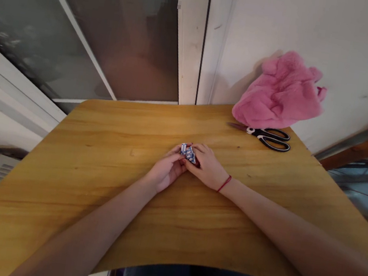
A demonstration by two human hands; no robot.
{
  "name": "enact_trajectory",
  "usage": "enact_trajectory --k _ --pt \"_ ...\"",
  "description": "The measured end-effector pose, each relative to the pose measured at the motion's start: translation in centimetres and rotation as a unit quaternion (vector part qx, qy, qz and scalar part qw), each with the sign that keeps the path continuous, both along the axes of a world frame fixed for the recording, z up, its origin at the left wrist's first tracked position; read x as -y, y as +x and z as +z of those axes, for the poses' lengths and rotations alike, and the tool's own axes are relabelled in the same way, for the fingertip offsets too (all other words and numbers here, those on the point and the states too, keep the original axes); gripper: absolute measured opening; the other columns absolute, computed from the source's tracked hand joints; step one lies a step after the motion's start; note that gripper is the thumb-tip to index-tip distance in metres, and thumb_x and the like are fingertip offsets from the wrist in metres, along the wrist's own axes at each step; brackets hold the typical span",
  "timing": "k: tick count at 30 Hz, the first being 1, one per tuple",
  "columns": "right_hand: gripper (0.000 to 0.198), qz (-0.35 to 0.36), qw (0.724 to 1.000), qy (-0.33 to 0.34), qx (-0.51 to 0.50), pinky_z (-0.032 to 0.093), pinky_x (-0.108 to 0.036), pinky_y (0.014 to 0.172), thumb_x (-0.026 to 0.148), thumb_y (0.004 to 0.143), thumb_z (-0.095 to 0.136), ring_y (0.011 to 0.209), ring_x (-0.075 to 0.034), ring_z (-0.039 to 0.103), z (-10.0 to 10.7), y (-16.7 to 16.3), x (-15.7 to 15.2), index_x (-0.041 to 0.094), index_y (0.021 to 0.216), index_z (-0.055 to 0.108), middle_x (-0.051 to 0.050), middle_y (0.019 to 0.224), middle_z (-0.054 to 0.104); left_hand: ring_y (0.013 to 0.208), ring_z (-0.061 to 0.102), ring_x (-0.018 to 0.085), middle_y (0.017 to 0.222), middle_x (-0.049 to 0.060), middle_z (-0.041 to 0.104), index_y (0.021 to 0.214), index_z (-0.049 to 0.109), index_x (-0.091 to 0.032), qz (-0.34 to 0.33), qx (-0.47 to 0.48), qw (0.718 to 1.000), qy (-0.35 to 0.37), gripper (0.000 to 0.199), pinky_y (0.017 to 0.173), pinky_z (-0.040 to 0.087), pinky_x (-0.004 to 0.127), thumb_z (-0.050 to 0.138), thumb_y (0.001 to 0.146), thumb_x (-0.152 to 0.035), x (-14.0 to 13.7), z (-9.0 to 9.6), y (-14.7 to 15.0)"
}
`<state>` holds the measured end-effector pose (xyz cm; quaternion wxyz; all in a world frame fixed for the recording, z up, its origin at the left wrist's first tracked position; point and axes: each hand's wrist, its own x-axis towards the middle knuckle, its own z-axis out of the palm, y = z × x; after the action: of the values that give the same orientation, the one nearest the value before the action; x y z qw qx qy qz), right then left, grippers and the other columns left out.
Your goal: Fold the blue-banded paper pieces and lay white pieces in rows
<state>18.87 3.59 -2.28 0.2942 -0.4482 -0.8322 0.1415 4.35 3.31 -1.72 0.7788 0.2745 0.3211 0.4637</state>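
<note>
Near the middle of the wooden table (pixel 104 163), a small angular white-and-blue object (pixel 189 153) sits between my two hands. It has several pale faces with blue lines. I cannot make out its exact kind, as fingers cover part of it. My left hand (pixel 167 170) grips its left side, with the thumb on the face toward me. From the right, my right hand (pixel 208 165) closes on it, fingers over the far side and thumb on the near side. A thin red cord circles my right wrist. Something dark red shows beside the object under my right fingers.
A crumpled pink fluffy cloth (pixel 282 95) lies at the back right against the white wall. Just in front of it are black-and-white handled scissors (pixel 263 135), blades pointing left. Framed dark glass panels (pixel 117 26) stand behind the table's far left edge.
</note>
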Motion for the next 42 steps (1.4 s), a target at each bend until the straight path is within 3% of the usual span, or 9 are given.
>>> enact_trajectory --k 6,10,14,18,24,32,38,42 --pt "0.026 0.001 0.992 -0.025 -0.120 0.046 -0.037 0.087 0.027 0.084 0.056 0.098 -0.021 0.055 0.2 0.1 -0.3 0.015 0.107 0.056 -0.011 0.105 0.058 0.091 0.060 0.014 0.103 0.003 0.067 0.109 0.064 -0.020 0.051 -0.089 0.990 0.096 0.033 0.085 0.045 0.027 0.054 0.080 -0.009 -0.3 0.0 -0.3" --pt "0.026 -0.027 0.973 -0.106 -0.201 0.048 -0.028 0.066 0.034 0.086 0.055 0.073 -0.014 0.055 0.3 0.3 -0.6 0.016 0.103 0.059 -0.006 0.089 0.062 0.106 0.055 0.017 0.113 0.002 0.064 0.110 0.066 -0.025 0.104 -0.224 0.945 0.215 0.033 0.101 0.035 0.029 0.055 0.082 -0.012 -0.5 -0.1 -0.9" --pt "0.017 -0.026 0.961 -0.139 -0.238 0.048 -0.027 0.067 0.028 0.082 0.058 0.070 -0.013 0.057 -0.1 0.4 -0.8 0.017 0.094 0.061 -0.002 0.080 0.065 0.110 0.052 0.019 0.110 0.003 0.063 0.105 0.070 -0.026 0.083 -0.289 0.906 0.297 0.033 0.107 0.027 0.031 0.054 0.081 -0.010 -0.5 -0.2 -1.1" --pt "0.007 -0.037 0.959 -0.122 -0.254 0.049 -0.027 0.069 0.024 0.080 0.059 0.071 -0.013 0.060 -0.4 0.5 -1.0 0.017 0.081 0.061 -0.002 0.077 0.066 0.109 0.051 0.020 0.107 0.004 0.062 0.103 0.071 -0.027 0.052 -0.306 0.894 0.323 0.033 0.106 0.028 0.035 0.051 0.082 -0.010 -0.3 -0.4 -1.1" --pt "0.010 -0.057 0.978 -0.042 -0.198 0.048 -0.027 0.068 0.015 0.080 0.054 0.073 -0.014 0.059 -0.1 0.5 -0.8 0.018 0.082 0.063 -0.003 0.081 0.065 0.109 0.051 0.021 0.109 0.005 0.061 0.111 0.067 -0.025 0.055 -0.338 0.879 0.333 0.038 0.106 0.027 0.035 0.050 0.082 -0.009 -0.3 -0.3 -1.0" --pt "0.022 -0.045 0.977 -0.104 -0.183 0.047 -0.026 0.063 0.011 0.074 0.053 0.069 -0.012 0.056 -0.4 0.3 -1.1 0.016 0.095 0.059 -0.004 0.085 0.065 0.114 0.047 0.025 0.111 0.007 0.060 0.105 0.067 -0.022 0.062 -0.315 0.893 0.316 0.037 0.110 0.020 0.040 0.052 0.076 -0.004 -0.6 -1.3 -0.8" --pt "0.033 -0.023 0.981 -0.091 -0.167 0.045 -0.026 0.063 0.006 0.068 0.050 0.070 -0.013 0.055 -0.4 0.2 -0.8 0.014 0.100 0.057 -0.005 0.088 0.063 0.114 0.043 0.028 0.114 0.008 0.059 0.107 0.065 -0.024 0.072 -0.372 0.863 0.335 0.039 0.109 0.018 0.044 0.054 0.075 -0.006 -0.4 -1.3 -0.9" --pt "0.021 -0.019 0.980 -0.094 -0.174 0.044 -0.026 0.062 0.016 0.076 0.054 0.069 -0.012 0.052 -0.1 0.1 -0.6 0.015 0.096 0.056 -0.005 0.087 0.061 0.112 0.044 0.029 0.114 0.009 0.059 0.109 0.063 -0.025 0.061 -0.382 0.854 0.349 0.041 0.108 0.021 0.044 0.058 0.072 -0.007 -0.4 -1.4 -0.9"
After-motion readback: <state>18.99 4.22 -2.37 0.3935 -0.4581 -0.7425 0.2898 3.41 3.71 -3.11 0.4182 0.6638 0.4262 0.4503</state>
